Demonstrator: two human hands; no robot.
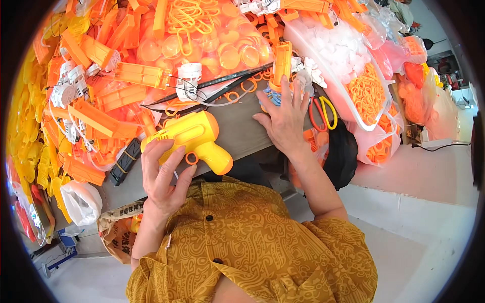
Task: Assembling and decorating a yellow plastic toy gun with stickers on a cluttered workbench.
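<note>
A yellow toy gun with orange end caps lies on its side at the near edge of the grey table. My left hand is closed on its left end, fingers over the body and thumb below. A small orange ring shows between the forefinger and thumb tips, against the gun; I cannot tell if it is part of it. Farther right my right hand reaches forward, fingers spread, over small blue pieces. Its fingertips are beside an upright orange part; no held thing shows.
Scissors with red and yellow handles lie right of my right hand. A clear bin holds white pieces and orange rings. Orange housings and white wired units are heaped at left and back. A dark banded bundle lies near the edge.
</note>
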